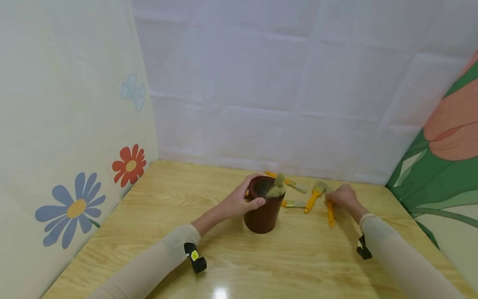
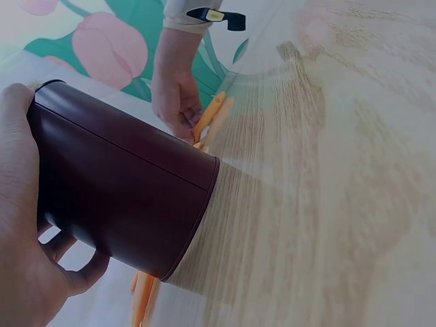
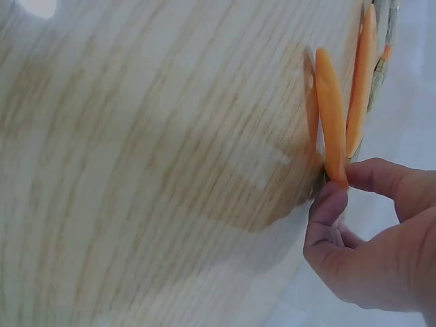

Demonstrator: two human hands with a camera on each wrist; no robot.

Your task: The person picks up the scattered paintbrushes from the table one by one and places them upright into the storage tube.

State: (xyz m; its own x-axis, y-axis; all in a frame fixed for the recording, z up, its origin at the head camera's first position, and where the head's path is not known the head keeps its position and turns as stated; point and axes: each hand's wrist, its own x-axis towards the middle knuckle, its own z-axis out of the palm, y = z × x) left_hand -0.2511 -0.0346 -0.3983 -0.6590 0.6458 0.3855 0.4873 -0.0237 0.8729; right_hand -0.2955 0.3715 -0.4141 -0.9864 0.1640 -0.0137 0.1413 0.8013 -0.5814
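A dark red cup stands on the wooden table with brush bristles sticking out of its top. My left hand grips the cup's rim and side; in the left wrist view the cup fills the frame beside my left hand. My right hand pinches the head end of an orange-handled paintbrush lying on the table. The right wrist view shows that brush's handle between the thumb and forefinger of my right hand.
Three more orange-handled brushes lie behind and right of the cup. White cloth backs the table; flowered panels stand at left and right. Bare wood lies in front of the cup.
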